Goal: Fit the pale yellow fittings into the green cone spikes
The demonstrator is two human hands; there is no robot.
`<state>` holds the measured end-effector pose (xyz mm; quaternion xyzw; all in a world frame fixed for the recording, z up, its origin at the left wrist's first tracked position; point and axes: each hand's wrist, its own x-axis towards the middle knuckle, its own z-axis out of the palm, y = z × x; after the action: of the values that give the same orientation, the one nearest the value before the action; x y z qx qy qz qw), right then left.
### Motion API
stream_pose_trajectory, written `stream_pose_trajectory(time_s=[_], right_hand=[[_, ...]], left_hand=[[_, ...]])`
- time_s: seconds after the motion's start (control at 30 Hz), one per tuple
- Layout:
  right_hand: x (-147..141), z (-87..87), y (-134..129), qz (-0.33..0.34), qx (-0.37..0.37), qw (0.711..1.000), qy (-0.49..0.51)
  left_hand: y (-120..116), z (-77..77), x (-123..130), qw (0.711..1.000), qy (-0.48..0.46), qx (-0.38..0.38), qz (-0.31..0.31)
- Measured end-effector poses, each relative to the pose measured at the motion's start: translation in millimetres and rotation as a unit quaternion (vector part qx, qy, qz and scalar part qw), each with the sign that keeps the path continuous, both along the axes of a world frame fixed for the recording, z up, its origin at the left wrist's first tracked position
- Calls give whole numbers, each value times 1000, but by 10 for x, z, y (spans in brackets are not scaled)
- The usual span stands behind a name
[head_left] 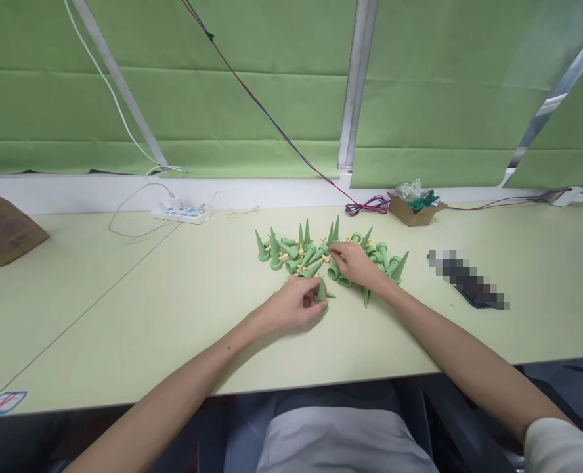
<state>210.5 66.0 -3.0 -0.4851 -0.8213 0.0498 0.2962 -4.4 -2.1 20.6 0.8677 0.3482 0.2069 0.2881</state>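
Observation:
A pile of green plastic plant watering spikes (287, 249) lies on the table, some upright on their wide ends and others on their sides. Small yellow valve pieces (301, 252) are scattered among them. My left hand (294, 303) is at the near side of the pile, thumb and fingers closed around an upright green spike (322, 292). Over the middle of the pile, my right hand (354, 263) has its fingertips pinched together beside a standing spike. What those fingertips hold, if anything, is too small to tell.
A small cardboard box (414, 213) with plastic bags stands at the back, beside coiled red and blue wire (367, 206). A partly blurred dark phone-like object (473, 286) lies right. A white power strip (182, 211) and a brown paper bag (6, 230) are left.

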Motion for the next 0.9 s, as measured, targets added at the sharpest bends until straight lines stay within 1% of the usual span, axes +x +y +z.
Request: stream_pose_trajectory(time_s=[0.13,0.37,0.47,0.63,0.73,0.83,0.9], right_hand=[[-20,18,-28,16,1,1000,4],[-80,92,-158,86,-2,996,-30],[-97,105,-183,92,-5,995,-29],[-74,89,-150,73,-17,997,-16],[-6,70,-71,57,-6,998,-8],[118,55,38,-5,31,999,8],[211,46,104,-47,32,998,-8]], left_hand=[[-32,19,19,1000,8,9,-10],[-65,7,36,998,47,30,-12],[-65,-11,31,998,55,30,-7],[-60,-40,29,999,38,23,-7],[-64,-35,33,1000,24,15,-7],[-77,-20,35,1000,19,8,-5],[-86,-10,34,1000,21,5,0]])
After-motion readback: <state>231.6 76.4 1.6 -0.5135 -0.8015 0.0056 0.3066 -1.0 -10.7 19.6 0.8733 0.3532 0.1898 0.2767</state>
